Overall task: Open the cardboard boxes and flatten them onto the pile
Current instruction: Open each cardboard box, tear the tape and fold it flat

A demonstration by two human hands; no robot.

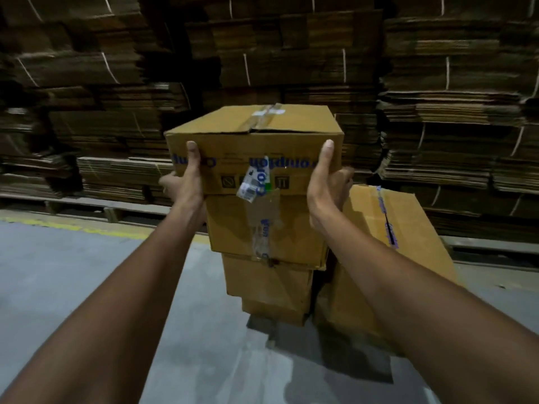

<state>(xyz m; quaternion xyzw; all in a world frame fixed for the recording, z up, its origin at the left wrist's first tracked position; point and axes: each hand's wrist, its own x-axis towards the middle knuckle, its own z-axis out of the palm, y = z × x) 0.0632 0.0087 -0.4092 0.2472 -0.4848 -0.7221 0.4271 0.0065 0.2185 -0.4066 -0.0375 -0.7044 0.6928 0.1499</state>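
both hands grip a brown rectangular cardboard box (253, 147) with upside-down blue lettering, the left hand (186, 182) and right hand (328, 188) clamped on its two sides, thumbs up its front face. its taped top flaps are closed. it sits atop a stack of brown cardboard boxes (267, 258) on the grey concrete floor (73, 272), beside a tilted box (399, 228). walls of flattened cardboard (455, 112) stand behind.

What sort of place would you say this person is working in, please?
Most likely a warehouse or cardboard recycling store. Tall tied stacks of flattened brown cardboard sheets fill the back wall on wooden pallets, the bare grey concrete floor carries a yellow painted line, and both hands hold a taped brown cardboard box.
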